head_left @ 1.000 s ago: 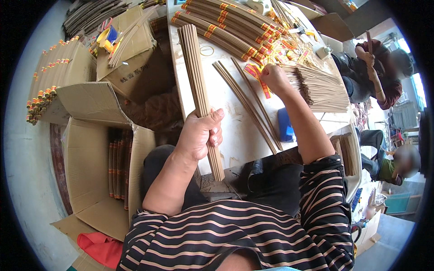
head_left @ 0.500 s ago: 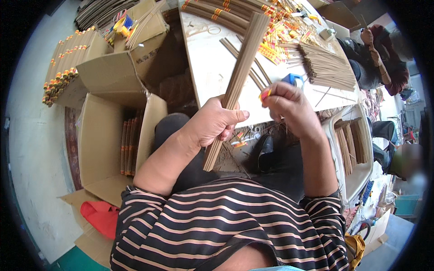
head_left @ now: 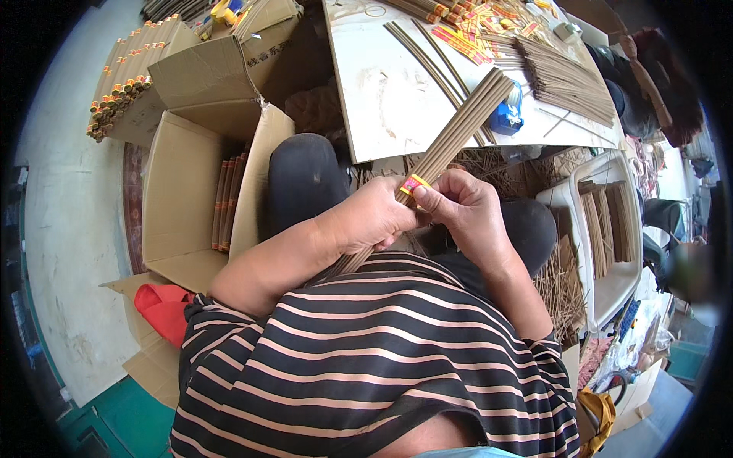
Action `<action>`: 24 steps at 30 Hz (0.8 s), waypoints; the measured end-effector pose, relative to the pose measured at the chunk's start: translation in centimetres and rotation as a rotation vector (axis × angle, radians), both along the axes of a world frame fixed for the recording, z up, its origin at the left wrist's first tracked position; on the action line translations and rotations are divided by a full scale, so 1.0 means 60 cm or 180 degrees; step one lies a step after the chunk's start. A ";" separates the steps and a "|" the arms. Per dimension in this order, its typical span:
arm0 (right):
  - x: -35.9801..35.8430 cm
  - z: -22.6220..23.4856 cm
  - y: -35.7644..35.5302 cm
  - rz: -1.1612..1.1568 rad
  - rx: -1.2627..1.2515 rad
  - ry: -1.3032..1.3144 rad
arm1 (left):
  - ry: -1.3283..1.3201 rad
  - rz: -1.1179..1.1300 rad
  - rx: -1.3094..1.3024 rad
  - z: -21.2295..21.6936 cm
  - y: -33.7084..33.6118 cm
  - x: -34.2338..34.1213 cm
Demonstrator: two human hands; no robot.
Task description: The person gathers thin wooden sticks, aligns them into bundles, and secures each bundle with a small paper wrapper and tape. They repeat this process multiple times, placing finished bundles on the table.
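Left hand clenches stick bundle, top toward one o'clock; right hand pinches yellow-red band against it. Likely banding step; next move calls for snug, even wrap.

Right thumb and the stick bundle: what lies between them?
In the head view, a red-and-yellow label sits there, against the stick bundle, the thumb of the right hand at its edge.
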State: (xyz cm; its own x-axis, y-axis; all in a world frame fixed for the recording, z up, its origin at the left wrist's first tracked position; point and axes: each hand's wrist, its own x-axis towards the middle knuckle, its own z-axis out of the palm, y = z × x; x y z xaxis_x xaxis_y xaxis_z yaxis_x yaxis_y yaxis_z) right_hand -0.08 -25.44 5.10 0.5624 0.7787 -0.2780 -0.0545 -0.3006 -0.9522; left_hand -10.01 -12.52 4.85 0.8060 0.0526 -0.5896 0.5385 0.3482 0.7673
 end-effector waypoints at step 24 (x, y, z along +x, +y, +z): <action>0.011 0.041 -0.042 -0.0019 -0.0346 0.0258 | -0.0853 -0.0249 -0.0400 -0.003 -0.037 -0.013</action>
